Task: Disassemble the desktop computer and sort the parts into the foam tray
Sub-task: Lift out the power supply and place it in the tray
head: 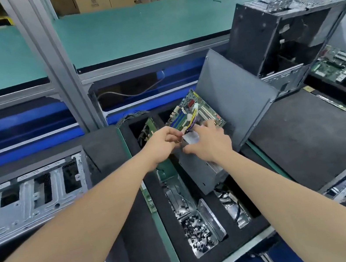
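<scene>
Closest to me, the foam tray (175, 241) has a front pocket with a heap of small dark screws (198, 232), and a shallow metal lid (211, 216) stands tilted at that pocket's right edge. Just beyond, the grey power supply (202, 171) sits in the tray at a slant, its upper end raised toward my hands. My right hand (210, 142) grips that raised end, thumb on the near face and fingers curled over the far edge. My left hand (161, 142) pinches the cable bundle (191, 124) of yellow and purple wires where it leaves the supply. Behind the wires, the green motherboard (195, 108) lies tilted in the tray's far pocket. A grey side panel (235, 96) leans just to its right, and the black computer case (285, 37) stands behind that. A stripped metal chassis (29, 197) lies to my left. Farthest off runs the green shelf (126, 30).
</scene>
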{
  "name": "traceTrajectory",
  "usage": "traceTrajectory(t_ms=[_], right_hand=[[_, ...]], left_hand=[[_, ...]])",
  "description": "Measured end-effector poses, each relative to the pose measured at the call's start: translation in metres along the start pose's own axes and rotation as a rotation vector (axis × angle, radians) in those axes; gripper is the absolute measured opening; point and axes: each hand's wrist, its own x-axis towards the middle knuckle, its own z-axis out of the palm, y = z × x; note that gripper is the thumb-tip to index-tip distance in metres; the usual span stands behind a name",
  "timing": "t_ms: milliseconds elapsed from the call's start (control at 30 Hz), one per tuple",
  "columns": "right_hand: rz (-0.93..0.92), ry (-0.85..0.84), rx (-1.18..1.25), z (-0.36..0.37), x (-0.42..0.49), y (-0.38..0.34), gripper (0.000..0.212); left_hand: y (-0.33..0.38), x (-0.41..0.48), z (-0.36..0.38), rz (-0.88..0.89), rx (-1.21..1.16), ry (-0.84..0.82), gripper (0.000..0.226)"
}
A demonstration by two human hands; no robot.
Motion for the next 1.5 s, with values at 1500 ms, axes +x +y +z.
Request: traceTrajectory(t_ms=[1500], right_hand=[[0.008,0.197,-0.171,-0.059,0.022,0.084,0.051]], left_hand=[[-0.001,0.044,0.069,0.067,0.539,-0.193,0.018]])
